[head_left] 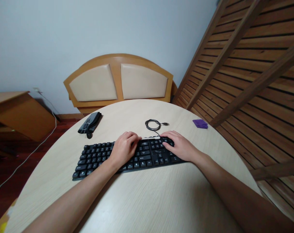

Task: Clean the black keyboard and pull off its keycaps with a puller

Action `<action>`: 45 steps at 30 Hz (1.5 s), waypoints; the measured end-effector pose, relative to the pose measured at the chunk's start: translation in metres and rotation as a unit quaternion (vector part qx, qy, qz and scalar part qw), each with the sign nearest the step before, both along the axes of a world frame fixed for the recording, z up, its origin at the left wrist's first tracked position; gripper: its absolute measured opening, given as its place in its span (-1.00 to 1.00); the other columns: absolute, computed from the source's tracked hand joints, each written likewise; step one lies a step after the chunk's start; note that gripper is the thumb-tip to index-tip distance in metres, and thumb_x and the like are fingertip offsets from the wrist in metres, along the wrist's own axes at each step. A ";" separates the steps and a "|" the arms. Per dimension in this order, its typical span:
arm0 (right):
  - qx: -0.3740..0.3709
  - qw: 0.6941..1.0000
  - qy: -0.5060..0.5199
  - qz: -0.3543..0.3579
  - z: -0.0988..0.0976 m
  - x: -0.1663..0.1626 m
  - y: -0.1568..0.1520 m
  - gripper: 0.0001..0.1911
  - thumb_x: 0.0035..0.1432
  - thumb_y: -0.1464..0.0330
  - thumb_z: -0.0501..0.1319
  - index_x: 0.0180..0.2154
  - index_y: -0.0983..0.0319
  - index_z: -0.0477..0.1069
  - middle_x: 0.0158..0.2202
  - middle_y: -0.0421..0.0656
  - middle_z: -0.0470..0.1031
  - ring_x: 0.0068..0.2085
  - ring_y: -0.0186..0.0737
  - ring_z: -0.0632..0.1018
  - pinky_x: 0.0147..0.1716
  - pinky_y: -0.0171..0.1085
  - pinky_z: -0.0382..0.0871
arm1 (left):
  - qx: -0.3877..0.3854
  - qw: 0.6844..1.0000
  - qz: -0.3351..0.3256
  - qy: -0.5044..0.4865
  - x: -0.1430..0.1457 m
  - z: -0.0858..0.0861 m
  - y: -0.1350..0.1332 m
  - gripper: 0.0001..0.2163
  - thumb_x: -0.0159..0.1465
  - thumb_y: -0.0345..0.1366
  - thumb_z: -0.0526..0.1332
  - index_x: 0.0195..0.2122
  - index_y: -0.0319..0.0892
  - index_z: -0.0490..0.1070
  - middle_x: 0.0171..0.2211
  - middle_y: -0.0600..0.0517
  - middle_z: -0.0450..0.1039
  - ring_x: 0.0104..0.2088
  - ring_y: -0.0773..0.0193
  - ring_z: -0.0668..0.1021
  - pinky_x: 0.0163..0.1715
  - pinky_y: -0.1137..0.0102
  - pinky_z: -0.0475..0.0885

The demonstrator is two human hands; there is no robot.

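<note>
A black keyboard (144,157) lies across the round table, its keys facing up. Over its back edge near the middle, my left hand (125,145) is closed, with the thumb and fingers at that edge. My right hand (179,145) grips the back edge towards the right end, its thumb over the keys and its other fingertips partly hidden. A thin black cable (152,125) runs from behind the keyboard into a loose coil ending in a USB plug (165,124). Between my hands, a narrow white strip (150,137) shows along the back edge.
A folded purple cloth (200,123) lies at the table's right. On the left is a dark folded pouch (90,124) with a cord. Behind the round table (147,194) stands a padded headboard (119,81). A slatted wooden screen (246,71) rises at the right.
</note>
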State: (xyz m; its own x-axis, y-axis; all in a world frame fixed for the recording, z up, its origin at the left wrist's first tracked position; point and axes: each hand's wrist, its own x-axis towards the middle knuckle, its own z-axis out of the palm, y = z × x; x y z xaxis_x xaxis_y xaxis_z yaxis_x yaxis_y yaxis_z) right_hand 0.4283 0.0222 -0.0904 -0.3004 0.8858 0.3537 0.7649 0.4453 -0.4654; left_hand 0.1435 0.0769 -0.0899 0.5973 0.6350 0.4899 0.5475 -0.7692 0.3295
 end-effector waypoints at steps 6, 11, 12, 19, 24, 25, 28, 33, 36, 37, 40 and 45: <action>0.001 1.000 0.001 0.001 0.001 -0.001 0.000 -0.73 0.29 0.34 0.18 0.02 0.16 0.46 0.01 -0.05 0.56 0.04 -0.02 0.52 0.11 0.04 0.38 | 0.002 1.000 -0.005 -0.001 0.001 0.003 0.000 -0.84 0.40 -0.40 0.13 -0.16 -0.17 0.52 -0.19 -0.07 0.54 -0.17 0.11 0.55 -0.13 0.17 0.51; 0.003 1.000 -0.002 -0.002 -0.001 0.000 0.000 -0.74 0.30 0.33 0.18 0.01 0.16 0.45 0.01 -0.06 0.57 0.04 -0.02 0.53 0.11 0.04 0.37 | -0.015 0.999 -0.027 0.009 0.001 0.000 0.001 -0.81 0.42 -0.40 0.12 -0.08 -0.17 0.53 -0.16 -0.06 0.55 -0.15 0.13 0.55 -0.12 0.19 0.52; 0.003 1.000 -0.002 -0.004 -0.001 0.000 0.000 -0.75 0.31 0.33 0.18 0.00 0.16 0.45 0.01 -0.06 0.57 0.04 -0.03 0.54 0.13 0.05 0.35 | -0.018 0.999 -0.029 0.009 0.001 0.000 0.001 -0.80 0.43 -0.39 0.11 -0.07 -0.18 0.53 -0.16 -0.07 0.56 -0.14 0.13 0.55 -0.12 0.19 0.52; -0.019 0.999 0.011 -0.042 -0.001 -0.003 0.001 -0.79 0.33 0.25 0.20 -0.05 0.12 0.49 0.00 -0.09 0.61 0.04 -0.01 0.57 0.27 0.20 0.15 | -0.031 0.999 -0.033 0.007 0.000 -0.003 0.001 -0.78 0.45 -0.37 0.08 -0.03 -0.16 0.52 -0.13 -0.07 0.56 -0.12 0.13 0.56 -0.10 0.18 0.53; -0.029 0.997 0.037 -0.054 -0.002 -0.003 0.002 -0.77 0.32 0.18 0.22 -0.09 0.10 0.54 -0.01 -0.12 0.63 0.02 -0.02 0.59 0.28 0.21 0.13 | -0.026 0.999 -0.025 0.013 0.001 0.001 -0.001 -0.78 0.42 -0.39 0.08 -0.05 -0.17 0.52 -0.13 -0.07 0.57 -0.12 0.13 0.56 -0.09 0.16 0.53; -0.030 0.997 0.042 -0.058 -0.002 -0.004 0.003 -0.77 0.32 0.17 0.22 -0.10 0.10 0.55 -0.02 -0.12 0.63 0.02 -0.02 0.60 0.28 0.22 0.13 | -0.022 0.999 -0.023 0.014 0.001 0.002 -0.001 -0.78 0.41 -0.40 0.09 -0.06 -0.17 0.52 -0.14 -0.07 0.57 -0.13 0.12 0.56 -0.09 0.16 0.53; -0.036 0.995 0.052 -0.073 -0.003 -0.004 0.004 -0.77 0.31 0.16 0.23 -0.12 0.08 0.57 -0.02 -0.14 0.64 0.01 -0.01 0.61 0.28 0.26 0.11 | -0.010 1.000 -0.012 0.016 0.002 0.004 -0.003 -0.80 0.39 -0.41 0.10 -0.10 -0.17 0.52 -0.17 -0.07 0.57 -0.15 0.12 0.57 -0.11 0.16 0.53; -0.038 0.994 0.044 -0.097 -0.002 -0.006 0.004 -0.79 0.28 0.14 0.27 -0.17 0.07 0.59 -0.07 -0.18 0.66 -0.03 -0.03 0.63 0.31 0.27 0.07 | -0.015 0.999 -0.024 0.019 0.003 0.004 -0.003 -0.79 0.41 -0.40 0.09 -0.08 -0.17 0.51 -0.16 -0.07 0.57 -0.14 0.11 0.57 -0.12 0.16 0.53; -0.038 0.993 0.039 -0.101 -0.001 -0.007 0.004 -0.79 0.26 0.12 0.28 -0.18 0.07 0.59 -0.08 -0.18 0.67 -0.04 -0.01 0.63 0.31 0.28 0.08 | -0.034 0.998 -0.047 0.013 0.003 0.003 -0.001 -0.77 0.43 -0.38 0.08 -0.03 -0.17 0.52 -0.14 -0.08 0.56 -0.12 0.12 0.56 -0.10 0.18 0.54; -0.035 0.994 0.037 -0.101 -0.001 -0.007 0.004 -0.78 0.26 0.12 0.28 -0.18 0.07 0.59 -0.08 -0.17 0.67 -0.04 0.00 0.63 0.30 0.29 0.10 | -0.038 0.998 -0.053 0.011 0.003 0.002 -0.001 -0.76 0.44 -0.38 0.08 -0.02 -0.16 0.52 -0.14 -0.08 0.56 -0.13 0.13 0.57 -0.10 0.18 0.54; -0.027 0.994 0.032 -0.103 -0.001 -0.008 0.004 -0.78 0.27 0.12 0.27 -0.18 0.07 0.60 -0.08 -0.16 0.67 -0.04 0.01 0.64 0.27 0.28 0.15 | -0.035 0.998 -0.057 0.010 0.003 0.002 -0.001 -0.75 0.44 -0.38 0.07 -0.03 -0.15 0.53 -0.15 -0.08 0.57 -0.14 0.13 0.57 -0.11 0.19 0.54; -0.022 0.994 0.036 -0.102 -0.003 -0.007 0.005 -0.78 0.30 0.13 0.24 -0.17 0.07 0.60 -0.09 -0.17 0.67 -0.05 0.00 0.64 0.27 0.26 0.17 | -0.015 0.999 -0.028 0.013 0.003 0.003 -0.002 -0.79 0.40 -0.41 0.10 -0.08 -0.16 0.53 -0.16 -0.07 0.57 -0.14 0.12 0.56 -0.11 0.17 0.53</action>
